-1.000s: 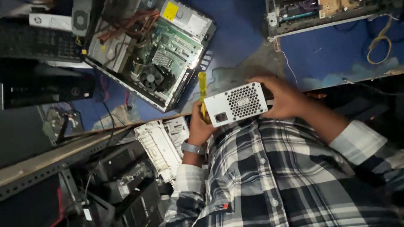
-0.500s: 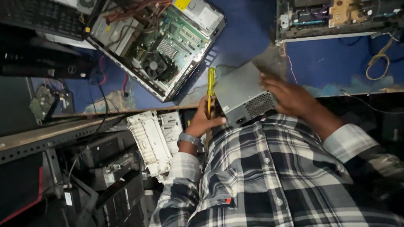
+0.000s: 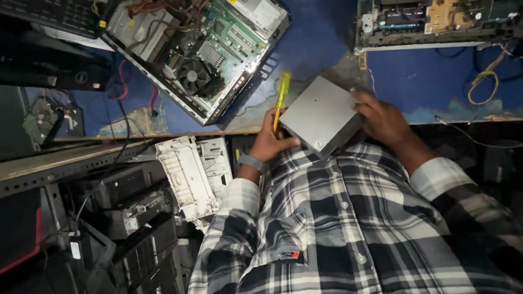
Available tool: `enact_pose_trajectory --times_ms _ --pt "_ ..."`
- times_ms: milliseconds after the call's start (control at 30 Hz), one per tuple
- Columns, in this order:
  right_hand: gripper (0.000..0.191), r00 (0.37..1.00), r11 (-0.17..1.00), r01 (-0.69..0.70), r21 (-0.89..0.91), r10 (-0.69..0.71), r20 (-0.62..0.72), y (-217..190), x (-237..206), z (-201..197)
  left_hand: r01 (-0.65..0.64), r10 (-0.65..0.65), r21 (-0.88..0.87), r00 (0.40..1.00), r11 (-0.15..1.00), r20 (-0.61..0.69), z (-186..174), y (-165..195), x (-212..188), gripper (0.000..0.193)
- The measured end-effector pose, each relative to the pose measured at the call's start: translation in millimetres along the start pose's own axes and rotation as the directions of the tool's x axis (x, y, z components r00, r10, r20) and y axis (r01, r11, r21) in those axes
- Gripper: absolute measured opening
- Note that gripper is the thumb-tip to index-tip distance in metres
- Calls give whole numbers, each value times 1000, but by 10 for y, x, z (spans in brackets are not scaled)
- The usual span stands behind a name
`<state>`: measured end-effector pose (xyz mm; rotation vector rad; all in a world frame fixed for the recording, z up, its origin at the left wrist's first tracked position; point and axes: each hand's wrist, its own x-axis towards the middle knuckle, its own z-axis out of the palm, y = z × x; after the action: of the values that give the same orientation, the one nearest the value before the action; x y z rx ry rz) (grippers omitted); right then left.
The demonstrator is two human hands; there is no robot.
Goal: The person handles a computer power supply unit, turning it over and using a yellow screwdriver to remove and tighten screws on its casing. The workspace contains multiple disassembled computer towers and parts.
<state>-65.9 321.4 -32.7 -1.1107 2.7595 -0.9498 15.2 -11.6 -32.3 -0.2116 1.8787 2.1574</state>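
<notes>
The grey metal box (image 3: 320, 115), its vented face now turned away, is gripped by both the right hand (image 3: 385, 119) and the left hand (image 3: 269, 141), which also clasps a yellow-handled screwdriver (image 3: 280, 97) beside the box.

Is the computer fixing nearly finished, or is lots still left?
Some looks done: the computer case lies open on the blue table. In hand: left hand holds a yellow screwdriver, and both it and the right hand hold a grey metal box. Left: the case is not closed.

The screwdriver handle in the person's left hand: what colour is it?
Yellow; the screwdriver in the left hand shows best in the head view.
</notes>
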Motion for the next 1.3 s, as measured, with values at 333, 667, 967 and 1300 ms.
enact_pose_trajectory --times_ms 333,667,967,1300 --pt "61 966 964 -253 77 256 -39 -117 303 0 -57 66 619 998 783 9 100 36 -80 62" --pt "43 706 296 -515 805 678 203 -39 218 395 32 107 696 982 717 -155 251 -185 -280 38" --pt "67 496 133 -805 578 686 533 -216 531 137 -145 328 804 942 577 -65 356 -170 -229 31" --pt "65 509 -42 -731 681 632 585 126 722 105 -128 252 835 968 535 -13 433 7 -41 32"
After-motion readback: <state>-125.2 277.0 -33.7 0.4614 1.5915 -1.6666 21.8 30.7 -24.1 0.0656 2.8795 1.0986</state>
